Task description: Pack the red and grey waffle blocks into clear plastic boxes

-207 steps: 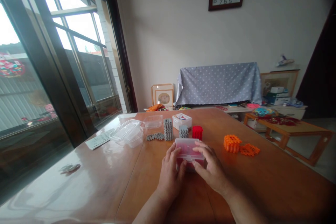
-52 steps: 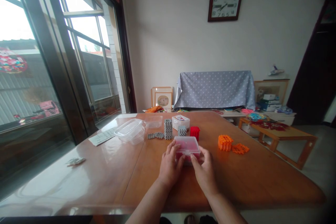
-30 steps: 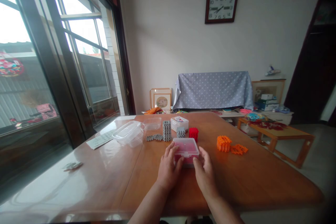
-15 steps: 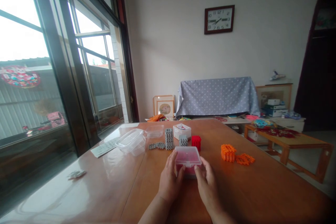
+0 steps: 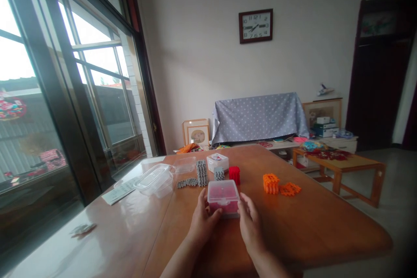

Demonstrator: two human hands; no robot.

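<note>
Item: clear plastic lidded box w/ red contents, over orange-brown wooden table, held btwn left hand & right hand, both narrow on box sides; nearby: red plastic block, gray stacked block column, orange plastic block stack.

A wall clock shows Arabic numerals; the white box's label and paper slip are too small to read.
</note>
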